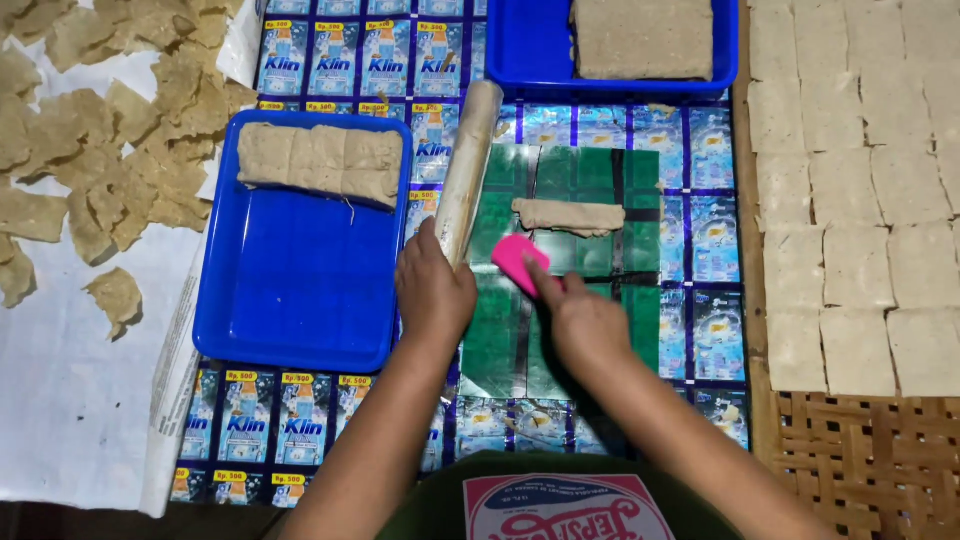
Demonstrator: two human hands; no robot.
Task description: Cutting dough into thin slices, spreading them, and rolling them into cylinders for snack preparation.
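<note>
The left hand [432, 290] is gripping a roller [467, 170], the right hand [580, 318] is holding a pink scraper [518, 258]; one dough strip [568, 215] is lying unrolled, many flat squares [860, 190] are already drying.

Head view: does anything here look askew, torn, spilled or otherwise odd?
Mostly orderly. The irregular torn pieces on the white sheet at far left lie in a loose overlapping heap, unlike the neat grid of squares on the woven tray. The left hand grips the roller; the right hand holds a pink scraper.
</note>
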